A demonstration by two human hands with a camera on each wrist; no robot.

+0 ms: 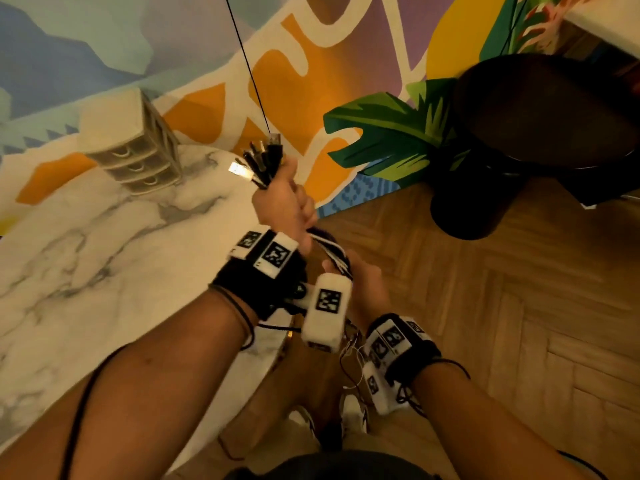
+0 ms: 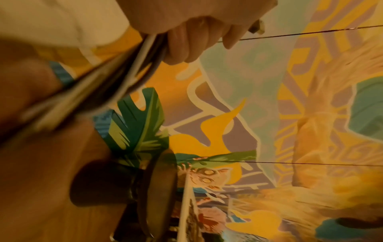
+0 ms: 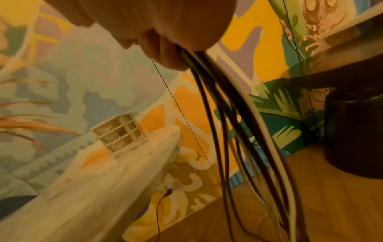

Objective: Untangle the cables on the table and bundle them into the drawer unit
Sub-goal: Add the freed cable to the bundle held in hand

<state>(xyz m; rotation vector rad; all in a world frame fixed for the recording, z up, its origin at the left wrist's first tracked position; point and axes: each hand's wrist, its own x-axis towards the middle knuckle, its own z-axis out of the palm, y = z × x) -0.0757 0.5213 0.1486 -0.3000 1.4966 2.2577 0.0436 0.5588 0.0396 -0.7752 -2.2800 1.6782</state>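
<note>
Beyond the right edge of the marble table (image 1: 86,254), my left hand (image 1: 284,202) grips a bundle of black and white cables (image 1: 329,247). Their USB plugs (image 1: 263,161) stick out above the fist. One thin black cable (image 1: 249,64) runs from the plugs up out of view. Just below, my right hand (image 1: 363,282) holds the same bundle. In the left wrist view the fingers (image 2: 186,41) curl round the cables (image 2: 140,54). In the right wrist view the cables (image 3: 228,114) hang from my right hand (image 3: 165,49) toward the floor. The beige three-drawer unit (image 1: 138,150) (image 3: 118,132) stands on the table's far side, drawers shut.
A dark round side table (image 1: 540,126) stands to the right on the wooden floor (image 1: 485,306). A painted mural wall (image 1: 311,81) runs behind the table. Below the table edge a thin cord (image 3: 159,209) is plugged into a wall socket.
</note>
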